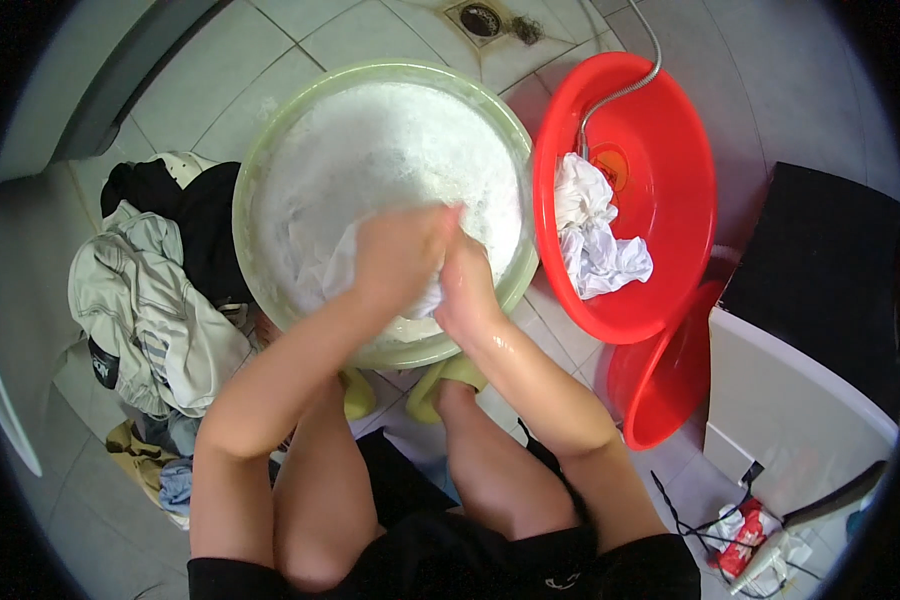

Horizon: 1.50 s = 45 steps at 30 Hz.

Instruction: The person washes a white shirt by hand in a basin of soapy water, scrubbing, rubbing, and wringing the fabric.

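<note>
Over the near right part of a round pale green basin [245, 230], my two hands meet above foamy white water [390, 130]. My left hand [402, 255] is closed on a white cloth [340, 268] and smeared by motion. My right hand [467, 285] presses against it, its fingers wrapped round the same cloth, part of which shows below the hands. The rest of the cloth trails left into the suds, where its outline is lost. Wet shine shows on my right wrist.
Right of the basin stands a red tub [670, 190] with bunched white cloths [600, 245] and a metal shower hose [630, 85]. Another red tub [660, 400] leans below it. A clothes pile [160, 300] lies left. A floor drain [480, 20] is at the back.
</note>
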Available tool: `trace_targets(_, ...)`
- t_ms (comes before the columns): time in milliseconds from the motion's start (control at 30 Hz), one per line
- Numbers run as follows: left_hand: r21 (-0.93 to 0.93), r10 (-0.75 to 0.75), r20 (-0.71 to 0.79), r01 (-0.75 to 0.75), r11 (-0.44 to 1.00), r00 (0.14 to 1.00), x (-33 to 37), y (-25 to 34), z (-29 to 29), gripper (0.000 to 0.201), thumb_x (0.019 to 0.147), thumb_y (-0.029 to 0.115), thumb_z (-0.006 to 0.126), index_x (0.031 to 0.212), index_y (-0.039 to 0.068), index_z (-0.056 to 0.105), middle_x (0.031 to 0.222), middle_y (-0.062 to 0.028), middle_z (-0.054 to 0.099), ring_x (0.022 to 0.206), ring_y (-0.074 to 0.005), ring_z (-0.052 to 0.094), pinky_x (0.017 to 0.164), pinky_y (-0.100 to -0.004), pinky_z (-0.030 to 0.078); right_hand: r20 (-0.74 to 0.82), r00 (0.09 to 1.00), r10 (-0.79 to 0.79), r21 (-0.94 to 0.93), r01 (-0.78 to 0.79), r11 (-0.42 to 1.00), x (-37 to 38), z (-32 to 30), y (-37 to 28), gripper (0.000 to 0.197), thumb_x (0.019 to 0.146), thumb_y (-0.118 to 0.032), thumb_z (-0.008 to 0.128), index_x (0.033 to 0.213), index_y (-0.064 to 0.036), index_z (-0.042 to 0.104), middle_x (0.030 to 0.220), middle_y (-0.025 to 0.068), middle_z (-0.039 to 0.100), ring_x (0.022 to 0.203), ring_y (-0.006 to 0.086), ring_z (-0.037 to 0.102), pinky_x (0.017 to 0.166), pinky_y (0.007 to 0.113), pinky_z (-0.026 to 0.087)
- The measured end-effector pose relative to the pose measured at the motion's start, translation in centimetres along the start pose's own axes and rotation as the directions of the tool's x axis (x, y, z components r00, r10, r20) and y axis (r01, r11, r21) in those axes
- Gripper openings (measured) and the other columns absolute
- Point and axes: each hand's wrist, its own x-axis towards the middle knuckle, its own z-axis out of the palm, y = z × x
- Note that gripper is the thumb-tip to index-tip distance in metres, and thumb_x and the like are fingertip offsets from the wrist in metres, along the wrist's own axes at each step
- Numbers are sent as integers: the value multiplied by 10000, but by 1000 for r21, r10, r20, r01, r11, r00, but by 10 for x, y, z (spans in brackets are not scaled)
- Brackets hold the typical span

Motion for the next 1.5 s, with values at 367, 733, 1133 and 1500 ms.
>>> trace_targets(367,-291,-225,184,271,917,957,23,-39,-14,228,864,230,576,718,57,604,648,-119,570,554,-277,509,560,-344,427,101,985,138,-151,-122,981,-14,4,-26,422,921,-332,505,1164,13,497,1066,110,601,934,221,609,820,359,498)
trace_targets(733,-354,22,348,110,929,937,-1,-64,-74,233,775,186,680,933,29,612,794,26,547,781,-59,503,718,-218,407,503,861,73,-422,171,891,-34,-33,-101,592,723,-53,736,1241,22,460,1101,84,573,982,179,582,845,300,476)
trace_targets(1133,-376,-412,222,468,800,884,10,-69,-26,398,793,259,663,1102,50,523,959,-108,616,859,-206,589,737,-295,448,336,852,-401,-788,488,376,27,-25,-25,248,782,-32,543,1028,-7,560,827,124,628,758,236,613,697,331,472)
trace_targets(1500,235,-322,30,307,922,946,-12,-151,47,556,822,299,614,1295,58,448,1103,-220,580,965,-341,584,836,-384,450,165,880,-446,-804,382,456,98,-44,26,377,782,-88,598,1143,-14,524,978,157,630,921,315,602,794,400,457)
